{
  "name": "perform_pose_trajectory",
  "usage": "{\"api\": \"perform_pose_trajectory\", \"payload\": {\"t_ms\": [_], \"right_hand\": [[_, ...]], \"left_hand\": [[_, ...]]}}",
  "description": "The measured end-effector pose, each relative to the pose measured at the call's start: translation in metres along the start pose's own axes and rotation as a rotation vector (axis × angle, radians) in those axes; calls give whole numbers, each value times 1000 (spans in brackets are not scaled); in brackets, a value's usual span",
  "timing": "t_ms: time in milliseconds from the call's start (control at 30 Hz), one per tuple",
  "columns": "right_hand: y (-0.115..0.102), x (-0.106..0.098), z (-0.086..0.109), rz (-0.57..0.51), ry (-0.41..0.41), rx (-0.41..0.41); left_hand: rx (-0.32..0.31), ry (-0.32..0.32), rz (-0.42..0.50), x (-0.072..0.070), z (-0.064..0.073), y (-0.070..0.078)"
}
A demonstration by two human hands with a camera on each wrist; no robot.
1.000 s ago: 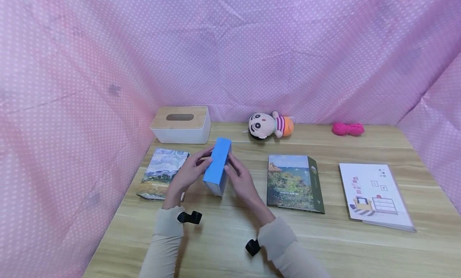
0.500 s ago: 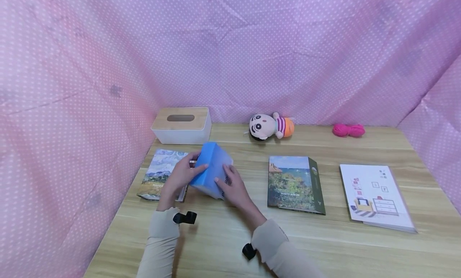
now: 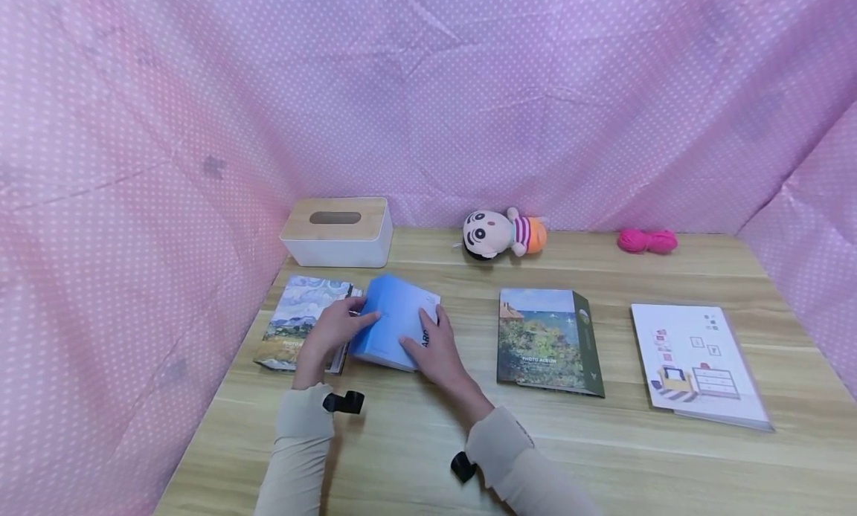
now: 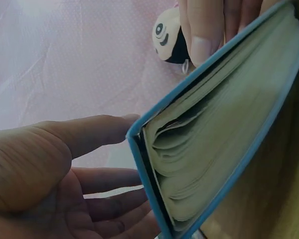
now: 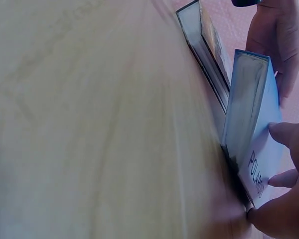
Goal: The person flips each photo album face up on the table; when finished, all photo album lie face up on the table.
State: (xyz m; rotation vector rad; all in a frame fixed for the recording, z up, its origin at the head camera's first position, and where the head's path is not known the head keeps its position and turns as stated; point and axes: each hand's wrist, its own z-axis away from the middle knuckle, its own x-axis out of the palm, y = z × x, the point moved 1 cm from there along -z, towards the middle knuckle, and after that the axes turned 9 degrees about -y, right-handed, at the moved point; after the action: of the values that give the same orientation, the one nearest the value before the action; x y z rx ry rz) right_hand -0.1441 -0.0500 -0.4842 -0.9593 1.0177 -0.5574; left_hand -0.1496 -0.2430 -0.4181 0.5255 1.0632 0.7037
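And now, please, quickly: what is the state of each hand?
Left hand: open, touching the blue album at its spine side.
Right hand: closed, holding the same album near its opposite edge.

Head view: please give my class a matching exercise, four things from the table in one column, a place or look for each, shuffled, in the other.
1. Blue book
2. Tissue box
3. Doll
4. Yarn

A. Bright pink, near the back edge
B. Between the left hand and the right hand
C. White sides, slotted wood-look top
D. Lying down, in striped top and orange bottoms

Pairs: 1-B, 2-C, 3-D, 4-A
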Motion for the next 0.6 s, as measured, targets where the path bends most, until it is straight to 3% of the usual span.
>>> {"api": "perform_pose_trajectory", "payload": {"t_ms": [267, 600], "right_hand": [[-1, -3, 1, 67, -9, 15], [1, -1, 1, 126, 4, -18]], "left_hand": [[-12, -26, -15, 10, -9, -14], [-21, -43, -9, 16, -12, -12]]}}
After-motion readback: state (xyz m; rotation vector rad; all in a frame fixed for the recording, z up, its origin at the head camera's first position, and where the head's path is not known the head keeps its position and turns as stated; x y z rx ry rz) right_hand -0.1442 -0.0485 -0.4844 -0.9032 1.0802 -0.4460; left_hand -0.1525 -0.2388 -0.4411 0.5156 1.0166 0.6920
